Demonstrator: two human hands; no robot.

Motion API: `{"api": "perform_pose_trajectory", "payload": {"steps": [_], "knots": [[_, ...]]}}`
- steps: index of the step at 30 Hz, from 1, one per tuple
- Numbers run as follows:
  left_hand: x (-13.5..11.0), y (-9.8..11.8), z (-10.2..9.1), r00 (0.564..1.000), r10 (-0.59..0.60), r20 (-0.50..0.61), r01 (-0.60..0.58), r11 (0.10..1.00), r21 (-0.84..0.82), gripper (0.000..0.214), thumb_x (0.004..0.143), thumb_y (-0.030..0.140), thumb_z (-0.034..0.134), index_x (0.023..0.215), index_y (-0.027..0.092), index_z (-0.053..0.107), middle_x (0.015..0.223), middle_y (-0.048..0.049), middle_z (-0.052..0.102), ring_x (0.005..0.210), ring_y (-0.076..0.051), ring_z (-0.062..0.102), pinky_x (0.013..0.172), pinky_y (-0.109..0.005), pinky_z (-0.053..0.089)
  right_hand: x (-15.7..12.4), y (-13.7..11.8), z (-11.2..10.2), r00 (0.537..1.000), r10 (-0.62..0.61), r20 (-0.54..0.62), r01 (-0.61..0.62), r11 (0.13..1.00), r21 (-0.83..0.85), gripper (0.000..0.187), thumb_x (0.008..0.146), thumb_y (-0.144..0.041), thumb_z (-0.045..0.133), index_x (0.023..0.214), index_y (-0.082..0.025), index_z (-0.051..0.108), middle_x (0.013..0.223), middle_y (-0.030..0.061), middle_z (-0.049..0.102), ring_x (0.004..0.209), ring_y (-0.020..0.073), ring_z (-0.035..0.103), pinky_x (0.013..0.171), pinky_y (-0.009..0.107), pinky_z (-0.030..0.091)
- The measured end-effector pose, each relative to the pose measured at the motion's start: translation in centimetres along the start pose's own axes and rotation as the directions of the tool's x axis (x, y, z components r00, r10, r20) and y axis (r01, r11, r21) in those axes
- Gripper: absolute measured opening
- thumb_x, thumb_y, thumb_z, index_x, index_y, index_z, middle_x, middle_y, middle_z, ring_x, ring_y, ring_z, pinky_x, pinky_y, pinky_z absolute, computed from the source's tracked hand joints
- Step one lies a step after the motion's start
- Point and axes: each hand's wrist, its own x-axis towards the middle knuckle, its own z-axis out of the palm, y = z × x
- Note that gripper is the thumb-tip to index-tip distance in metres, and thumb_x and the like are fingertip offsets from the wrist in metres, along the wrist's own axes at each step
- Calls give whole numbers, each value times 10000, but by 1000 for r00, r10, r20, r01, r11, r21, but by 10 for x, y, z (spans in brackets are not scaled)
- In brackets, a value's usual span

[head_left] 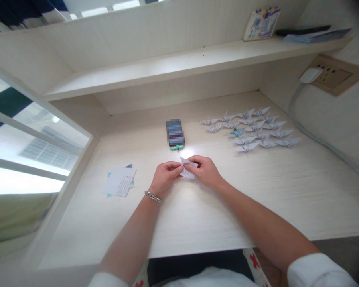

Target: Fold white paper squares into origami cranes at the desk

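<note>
A small white folded paper sits between both of my hands, just above the pale wooden desk. My left hand pinches its left edge, and a metal bracelet circles that wrist. My right hand is closed on the paper's right side, fingers curled over it. A phone in a green case lies on the desk just beyond my hands. Several folded paper cranes lie in rows at the back right.
A small stack of paper sheets lies to the left of my hands. A shelf runs above the desk with a card and dark items on it. A wall socket with a white plug and cable is at the right. A window borders the left.
</note>
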Motion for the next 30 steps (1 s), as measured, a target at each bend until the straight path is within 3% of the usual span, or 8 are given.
{"api": "perform_pose_trajectory", "payload": {"steps": [6, 16, 23, 28, 30], "knots": [[0, 0, 4, 998, 33, -55, -31, 999, 28, 236, 626, 245, 720, 795, 101, 639, 734, -51, 659, 675, -132, 607, 671, -283, 488, 5, 6, 1, 992, 44, 120, -66, 980, 187, 246, 773, -314, 537, 881, -157, 691, 797, 43, 678, 709, 176, 596, 614, 262, 436], [6, -11, 1, 984, 122, -127, -92, 971, 221, 278, 637, 316, 696, 810, 112, 619, 693, -41, 640, 607, -124, 581, 571, -235, 456, 3, 7, 3, 991, 64, 121, -86, 980, 180, 250, 769, -325, 534, 873, -170, 700, 737, 29, 673, 677, 176, 596, 601, 264, 442], [4, -8, 3, 991, 100, -90, -81, 977, 199, 285, 637, 320, 694, 825, 112, 641, 723, -54, 655, 623, -137, 588, 590, -250, 459, 3, 7, 6, 983, 104, 148, -138, 962, 235, 268, 765, -356, 535, 870, -164, 689, 734, 32, 674, 650, 167, 599, 582, 264, 459], [0, 0, 0, 999, 34, -13, -30, 966, 256, 254, 631, 319, 698, 767, 109, 652, 685, -49, 643, 585, -127, 566, 555, -241, 435, 5, 5, 0, 996, 88, 23, -90, 988, 128, 214, 688, -294, 622, 843, -160, 685, 831, 62, 686, 744, 184, 618, 680, 294, 472], [-1, 2, -1, 999, 4, 38, -16, 952, 306, 246, 639, 318, 691, 755, 104, 658, 683, -53, 639, 581, -124, 555, 546, -235, 422, 5, 5, -2, 995, 82, 51, -91, 978, 187, 272, 662, -260, 642, 912, -155, 664, 875, 75, 684, 779, 187, 624, 698, 301, 479]]}}
